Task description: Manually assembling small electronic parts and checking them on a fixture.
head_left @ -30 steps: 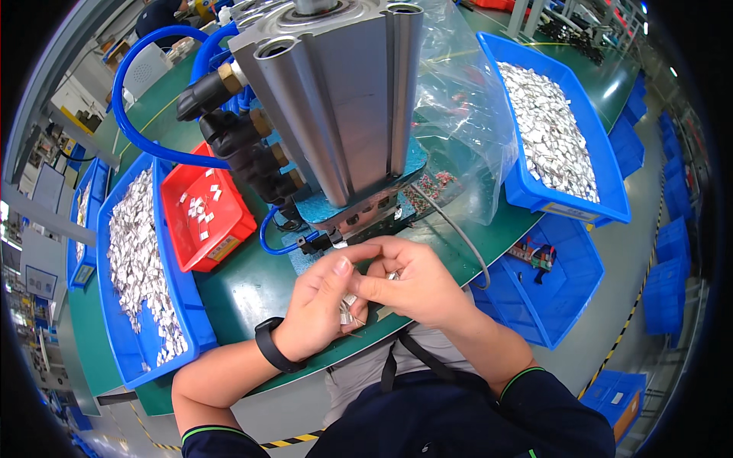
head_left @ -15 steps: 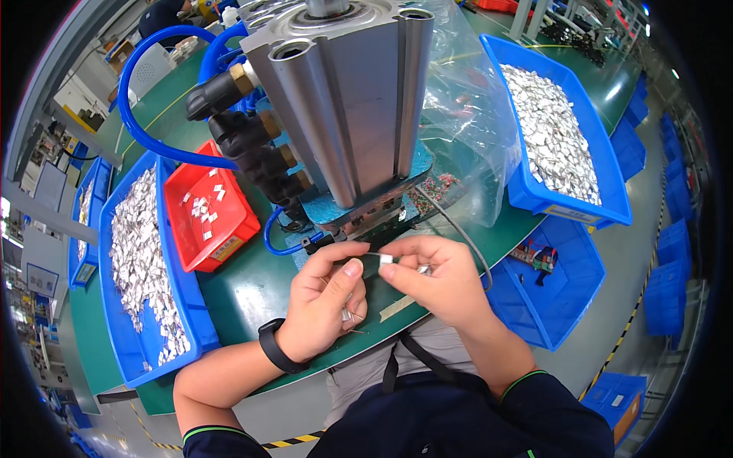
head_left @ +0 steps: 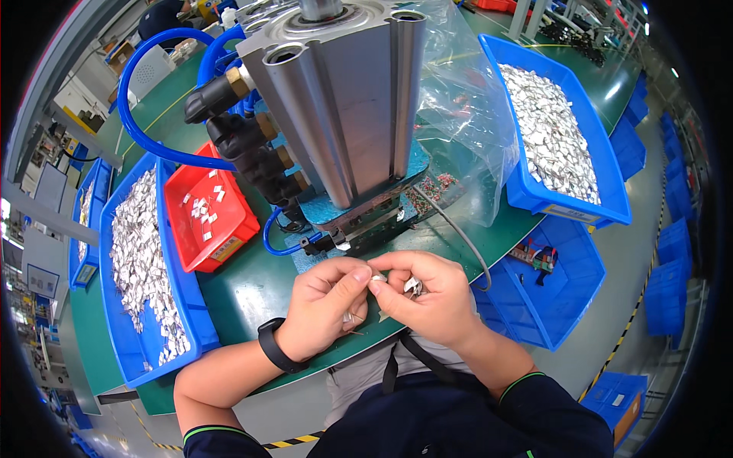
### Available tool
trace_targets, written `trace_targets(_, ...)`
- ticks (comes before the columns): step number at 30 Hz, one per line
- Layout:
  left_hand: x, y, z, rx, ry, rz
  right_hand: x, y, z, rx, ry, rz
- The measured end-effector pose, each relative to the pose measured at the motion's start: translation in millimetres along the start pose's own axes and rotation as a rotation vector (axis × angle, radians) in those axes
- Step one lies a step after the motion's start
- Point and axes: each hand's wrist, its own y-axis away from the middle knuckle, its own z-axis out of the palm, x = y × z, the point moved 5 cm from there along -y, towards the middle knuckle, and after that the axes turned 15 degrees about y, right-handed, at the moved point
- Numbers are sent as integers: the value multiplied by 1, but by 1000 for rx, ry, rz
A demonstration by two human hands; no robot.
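Observation:
My left hand [head_left: 327, 299], with a black band on its wrist, is closed around several small white parts with thin wire leads [head_left: 350, 317]. Its thumb and forefinger meet the fingertips of my right hand [head_left: 439, 296]. Between the right thumb and forefinger is pinched one small white part [head_left: 378, 279], mostly covered by the fingers. More white leaded parts [head_left: 413, 287] lie in the curled fingers of the right hand. Both hands are over the near table edge, just in front of a press with a large silver pneumatic cylinder [head_left: 347, 114].
Blue bins heaped with white parts stand at left [head_left: 200, 324] and right [head_left: 538, 200]. A red tray [head_left: 248, 227] holds a few more. Blue hoses [head_left: 134, 95] and a grey cable [head_left: 466, 233] run from the press. A lower blue bin [head_left: 569, 305] holds a circuit board. Clear plastic [head_left: 473, 114] lies behind.
My right hand has moved slightly left and down, bringing its white part against the left fingertips. The parts in the right palm show more. The left hand has hardly moved.

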Motion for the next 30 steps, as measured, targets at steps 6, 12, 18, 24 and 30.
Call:
trace_targets(6, 1, -1, 0, 26, 33, -7, -7, -2, -5, 129, 189, -135)
trace_targets(12, 2, -1, 1, 53, 23, 13, 12, -4, 0, -18, -115, 185)
trace_targets(18, 5, -1, 4, 57, 28, 59, 23, -14, 1, -147, -445, 417)
trace_targets(24, 4, -2, 4, 51, 51, 53, 23, -24, 6, -61, -495, 409)
trace_targets(30, 4, -2, 4, 50, 44, 46, 23, -26, 7, -70, -520, 455)
